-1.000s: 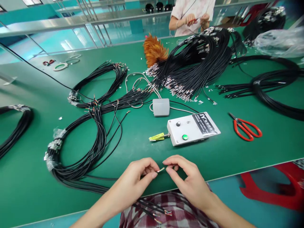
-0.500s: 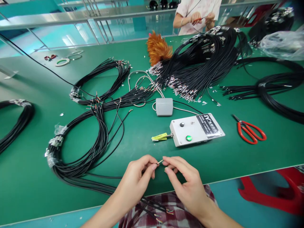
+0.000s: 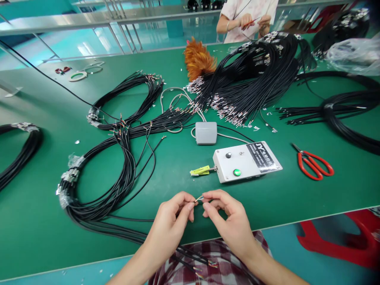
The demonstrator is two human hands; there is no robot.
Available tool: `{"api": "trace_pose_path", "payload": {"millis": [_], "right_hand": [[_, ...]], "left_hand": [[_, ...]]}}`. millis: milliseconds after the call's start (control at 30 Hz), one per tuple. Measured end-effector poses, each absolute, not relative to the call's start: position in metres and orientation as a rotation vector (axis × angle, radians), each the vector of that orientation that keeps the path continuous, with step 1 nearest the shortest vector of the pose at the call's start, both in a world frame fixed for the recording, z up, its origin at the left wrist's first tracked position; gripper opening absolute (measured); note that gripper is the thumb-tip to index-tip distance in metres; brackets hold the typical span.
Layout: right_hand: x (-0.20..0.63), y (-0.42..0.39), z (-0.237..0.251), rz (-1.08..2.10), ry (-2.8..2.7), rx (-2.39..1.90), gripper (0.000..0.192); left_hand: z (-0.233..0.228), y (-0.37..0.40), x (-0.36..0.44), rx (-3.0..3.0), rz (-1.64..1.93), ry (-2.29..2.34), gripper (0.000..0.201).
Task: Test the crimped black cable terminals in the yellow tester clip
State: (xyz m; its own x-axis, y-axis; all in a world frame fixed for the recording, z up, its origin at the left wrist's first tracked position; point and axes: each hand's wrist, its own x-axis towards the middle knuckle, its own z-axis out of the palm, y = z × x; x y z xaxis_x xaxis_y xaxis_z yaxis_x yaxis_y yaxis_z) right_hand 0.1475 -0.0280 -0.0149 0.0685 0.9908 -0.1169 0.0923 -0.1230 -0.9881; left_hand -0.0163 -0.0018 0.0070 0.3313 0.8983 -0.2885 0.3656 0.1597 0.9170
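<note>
Right at the near edge of the green worktop (image 3: 35,237), a thin stripped wire end (image 3: 198,198) sits pinched between both hands, raised a little above the surface so its tip can be seen and worked. The left hand (image 3: 173,221) closes thumb and forefinger on the wire from one side, and the right hand (image 3: 227,221) meets it from the other with its fingertips narrowed to a pinch, which keeps the short end steady. Black cable ends (image 3: 202,265) trail off the edge onto the person's checked lap, within easy reach. Just beyond the hands lies a white control box (image 3: 246,160) with a yellow-green clip (image 3: 200,171), then a grey pedal (image 3: 206,132), red scissors (image 3: 314,165) to the right and coiled black cable bundles (image 3: 97,190) to the left. Compared with a second ago, the fingertips have drawn closer together, and less of the wire shows between them.
</note>
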Motion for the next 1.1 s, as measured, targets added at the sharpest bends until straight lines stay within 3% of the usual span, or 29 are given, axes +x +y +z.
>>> {"api": "trace_pose_path", "payload": {"millis": [200, 433, 800, 933, 1100], "right_hand": [[0.133, -0.020, -0.012, 1.517, -0.838, -1.341, 0.024], [0.128, -0.022, -0.012, 1.431, -0.926, -1.383, 0.022], [0.112, -0.006, -0.010, 1.655, -0.741, -1.153, 0.029], [0.115, -0.010, -0.008, 1.577, -0.865, -1.245, 0.026], [0.123, -0.013, -0.011, 1.322, -1.110, -1.353, 0.020]], "left_hand": [[0.006, -0.004, -0.018, 1.376, 0.582, 1.216, 0.023], [0.002, -0.009, -0.021, 1.178, 0.708, 1.205, 0.018], [0.003, -0.011, -0.020, 1.092, 0.825, 1.162, 0.020], [0.002, -0.009, -0.018, 1.054, 0.847, 1.165, 0.024], [0.005, 0.000, -0.010, 1.066, 0.939, 1.195, 0.015]]}}
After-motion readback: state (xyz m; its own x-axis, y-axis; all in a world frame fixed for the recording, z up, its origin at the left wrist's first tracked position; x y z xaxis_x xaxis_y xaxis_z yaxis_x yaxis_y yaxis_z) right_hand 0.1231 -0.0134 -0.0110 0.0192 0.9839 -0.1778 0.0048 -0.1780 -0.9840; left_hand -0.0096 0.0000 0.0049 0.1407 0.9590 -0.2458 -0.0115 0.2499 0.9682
